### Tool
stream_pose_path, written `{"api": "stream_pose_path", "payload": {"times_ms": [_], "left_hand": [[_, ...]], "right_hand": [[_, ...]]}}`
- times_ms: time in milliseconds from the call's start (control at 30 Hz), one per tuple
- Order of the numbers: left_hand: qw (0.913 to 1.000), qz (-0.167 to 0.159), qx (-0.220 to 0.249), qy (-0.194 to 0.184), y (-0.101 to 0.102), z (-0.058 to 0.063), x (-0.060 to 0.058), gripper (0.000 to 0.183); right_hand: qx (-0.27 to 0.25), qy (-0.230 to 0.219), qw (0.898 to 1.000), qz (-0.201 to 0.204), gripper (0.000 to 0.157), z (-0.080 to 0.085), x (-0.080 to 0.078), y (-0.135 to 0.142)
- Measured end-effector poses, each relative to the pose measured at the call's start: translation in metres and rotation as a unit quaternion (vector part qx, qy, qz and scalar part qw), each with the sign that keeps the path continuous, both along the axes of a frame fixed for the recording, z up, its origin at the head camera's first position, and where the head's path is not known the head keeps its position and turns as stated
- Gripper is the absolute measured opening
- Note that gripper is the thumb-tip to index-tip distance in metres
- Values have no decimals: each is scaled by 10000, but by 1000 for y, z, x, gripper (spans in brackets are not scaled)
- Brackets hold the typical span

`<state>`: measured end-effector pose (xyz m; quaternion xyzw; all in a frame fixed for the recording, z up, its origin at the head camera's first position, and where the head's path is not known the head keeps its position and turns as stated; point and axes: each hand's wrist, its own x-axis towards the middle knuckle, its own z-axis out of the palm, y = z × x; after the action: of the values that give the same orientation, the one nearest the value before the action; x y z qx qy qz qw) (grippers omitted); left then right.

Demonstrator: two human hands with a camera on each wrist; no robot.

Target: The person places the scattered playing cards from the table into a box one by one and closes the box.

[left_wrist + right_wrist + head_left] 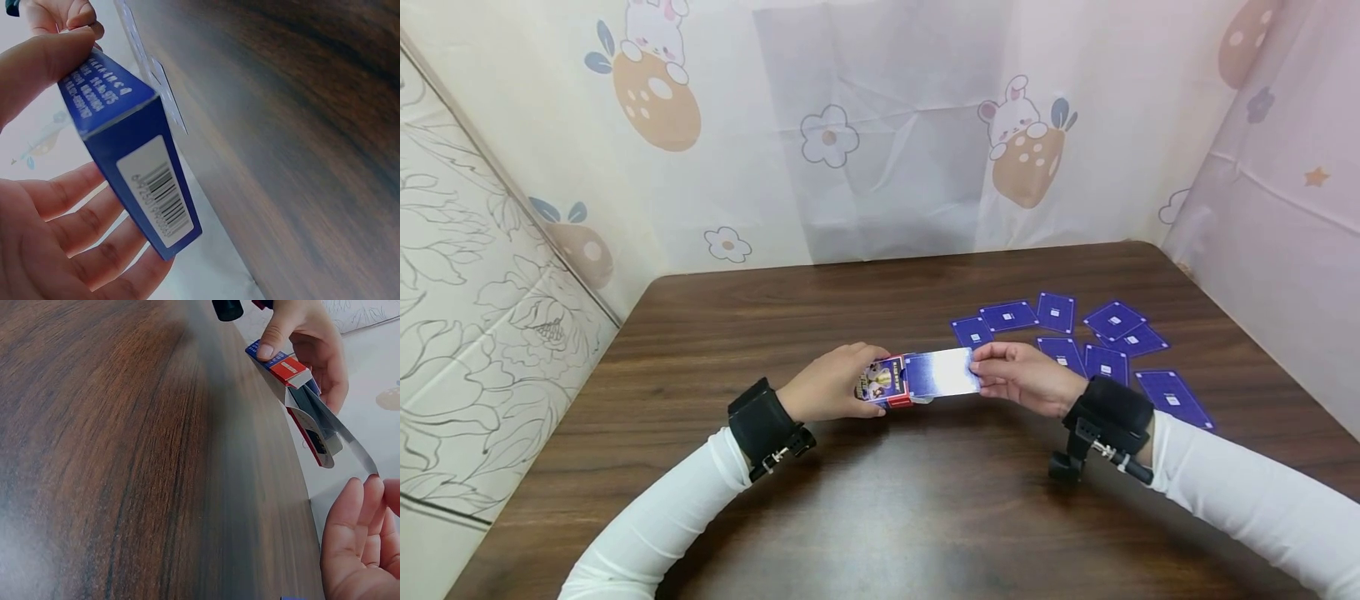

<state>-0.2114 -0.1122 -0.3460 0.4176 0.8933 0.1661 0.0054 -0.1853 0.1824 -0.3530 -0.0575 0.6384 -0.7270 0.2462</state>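
My left hand (827, 385) grips a small blue and red card box (884, 381) by its sides, thumb along the near side. The left wrist view shows the box's closed end with a white barcode label (156, 190). From the open end, facing right, a blue-backed card (940, 372) sticks out, glare whitening its middle. Its outer edge is pinched between the thumb and fingers of my right hand (1028, 377). In the right wrist view the card (353, 447) bends slightly between box and fingertips, and the box's open flap (309, 434) hangs below it.
Several blue cards lie face-alike on the brown wooden table (737, 333) at the right, among them a single card (1174, 398) nearest the right forearm and two overlapping cards (1115, 320). A printed curtain (895, 167) hangs behind the table's far edge.
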Motion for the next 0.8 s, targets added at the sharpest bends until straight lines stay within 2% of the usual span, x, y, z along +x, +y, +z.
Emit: {"api": "stream_pose_path", "payload": {"times_ms": [467, 800], "left_hand": [[9999, -103, -13, 81, 7, 1, -1, 71], [9999, -106, -45, 9, 12, 3, 1, 72]], "right_hand": [[186, -54, 9998, -4, 12, 5, -1, -12], [623, 99, 9980, -77, 26, 9, 1, -21]]}}
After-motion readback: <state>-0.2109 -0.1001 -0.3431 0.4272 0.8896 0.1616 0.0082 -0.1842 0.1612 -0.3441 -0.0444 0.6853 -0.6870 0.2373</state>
